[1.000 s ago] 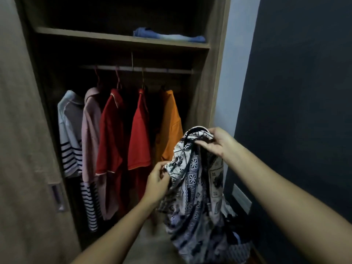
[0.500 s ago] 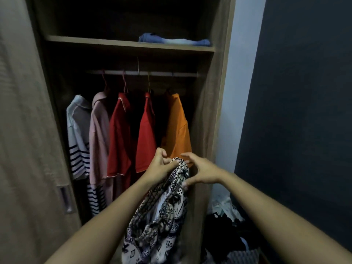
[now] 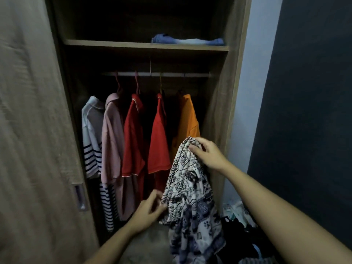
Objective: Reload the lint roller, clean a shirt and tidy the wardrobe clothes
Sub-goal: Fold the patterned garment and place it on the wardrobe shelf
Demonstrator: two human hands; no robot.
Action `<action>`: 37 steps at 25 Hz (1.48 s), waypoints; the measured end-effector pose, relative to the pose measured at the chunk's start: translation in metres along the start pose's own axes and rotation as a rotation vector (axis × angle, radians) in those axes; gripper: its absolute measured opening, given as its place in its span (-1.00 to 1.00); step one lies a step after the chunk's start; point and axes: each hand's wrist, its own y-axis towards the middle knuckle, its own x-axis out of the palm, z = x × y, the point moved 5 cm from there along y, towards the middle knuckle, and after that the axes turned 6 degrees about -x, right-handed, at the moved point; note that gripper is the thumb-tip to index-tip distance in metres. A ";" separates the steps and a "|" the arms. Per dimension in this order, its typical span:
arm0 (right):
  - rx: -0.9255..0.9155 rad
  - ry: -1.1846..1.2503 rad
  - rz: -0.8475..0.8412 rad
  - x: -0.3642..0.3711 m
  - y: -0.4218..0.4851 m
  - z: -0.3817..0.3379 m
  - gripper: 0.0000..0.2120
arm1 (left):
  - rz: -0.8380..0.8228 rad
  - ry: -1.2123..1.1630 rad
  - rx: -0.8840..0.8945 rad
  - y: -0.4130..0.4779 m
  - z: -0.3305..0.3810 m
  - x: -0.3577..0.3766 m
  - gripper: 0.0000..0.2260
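Open wardrobe (image 3: 219, 111), five shirts (image 3: 133, 140) on its rail (image 3: 171, 74): patterned garment (image 3: 190, 187) dangles unhung before them, its top gripped by the curled right hand (image 3: 209, 155), left hand's (image 3: 146, 212) blurred fingers at its edge, hold unclear; tidying apparently midway, floor pile (image 3: 240, 216) remaining.

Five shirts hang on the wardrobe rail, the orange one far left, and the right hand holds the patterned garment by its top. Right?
No: the head view shows the orange short-sleeved shirt at the far right of the metal rail, not left. Five shirts, and the right hand with its grip on the black-and-white patterned garment, are correct.
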 end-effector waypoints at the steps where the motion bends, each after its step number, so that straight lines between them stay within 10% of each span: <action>1: 0.013 0.000 0.034 -0.008 0.000 0.002 -0.90 | -0.018 0.021 0.005 -0.002 -0.003 0.006 -0.81; 8: 0.174 -0.123 0.268 -0.072 -0.012 0.021 -0.82 | -0.155 0.337 0.246 0.040 0.019 -0.005 -0.66; 16: 0.270 -0.357 0.015 -0.086 -0.052 0.058 -0.98 | -0.109 0.587 0.203 0.073 0.029 -0.107 -0.60; 21: 0.224 -0.280 -0.020 -0.084 -0.038 0.049 -0.94 | 0.051 0.456 0.061 0.086 0.050 -0.137 -0.63; 26: 0.255 -0.147 0.011 -0.090 -0.024 0.035 -0.83 | -0.026 -0.151 -0.022 0.085 0.071 -0.151 -0.77; 37: 0.005 -0.967 -0.486 -0.074 -0.008 0.014 -0.56 | -0.029 0.034 -0.031 0.078 0.109 -0.160 -0.74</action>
